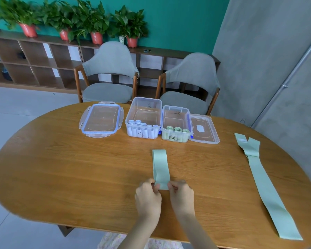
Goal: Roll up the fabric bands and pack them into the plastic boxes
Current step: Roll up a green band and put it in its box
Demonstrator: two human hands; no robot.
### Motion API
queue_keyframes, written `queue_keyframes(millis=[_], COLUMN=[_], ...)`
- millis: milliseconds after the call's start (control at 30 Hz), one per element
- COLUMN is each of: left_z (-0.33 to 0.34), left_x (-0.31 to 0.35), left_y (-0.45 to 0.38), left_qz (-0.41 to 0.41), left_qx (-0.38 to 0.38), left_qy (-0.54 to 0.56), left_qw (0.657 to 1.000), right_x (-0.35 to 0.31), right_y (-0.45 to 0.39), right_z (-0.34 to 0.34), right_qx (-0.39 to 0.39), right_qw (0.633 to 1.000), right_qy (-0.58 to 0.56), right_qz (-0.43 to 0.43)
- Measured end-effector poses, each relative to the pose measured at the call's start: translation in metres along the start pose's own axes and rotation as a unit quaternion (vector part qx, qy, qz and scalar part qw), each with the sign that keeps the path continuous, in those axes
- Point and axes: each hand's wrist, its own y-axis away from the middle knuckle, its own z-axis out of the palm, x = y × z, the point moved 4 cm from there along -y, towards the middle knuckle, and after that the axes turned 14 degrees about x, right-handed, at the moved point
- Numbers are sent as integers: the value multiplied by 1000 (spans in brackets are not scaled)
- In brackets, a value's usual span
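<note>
Left hand (147,194) and right hand (181,194) side by side at the wooden table's (61,168) near middle, fingertips pinched on the near end of a flat green band (160,166). Beyond: two open plastic boxes (144,121), white rolls (142,131) in one, green rolls (176,132) beside. Long green bands (266,186) flat at right.

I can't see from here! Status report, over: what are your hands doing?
Both hands, left and right, pinching near end of green band, flat on table. Roll not started. Nothing in the way.
</note>
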Motion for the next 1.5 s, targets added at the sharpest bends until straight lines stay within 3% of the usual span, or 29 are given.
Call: queue_keyframes(millis=[367, 667, 833, 1233, 1500], left_z=[-2, -11, -14, -19, -18], left_x=[1, -4, -2, 3, 2], left_y=[1, 5, 2, -8, -6], left_qz=[-27, 0, -27, -14, -10], left_qx=[-4, -15, -13, -20, -24], left_qy=[15, 21, 48, 31, 20], left_qw=[1000, 1000, 998, 999, 999], right_x=[0, 1, -1, -5, 1], right_y=[13, 17, 7, 11, 22], right_z=[5, -6, -10, 3, 3], right_qx=[65, 36, -5, 20, 23], right_qw=[994, 998, 993, 1000, 998], right_qy=[-39, -32, -82, -14, -25], right_qz=[76, 35, 81, 16, 47])
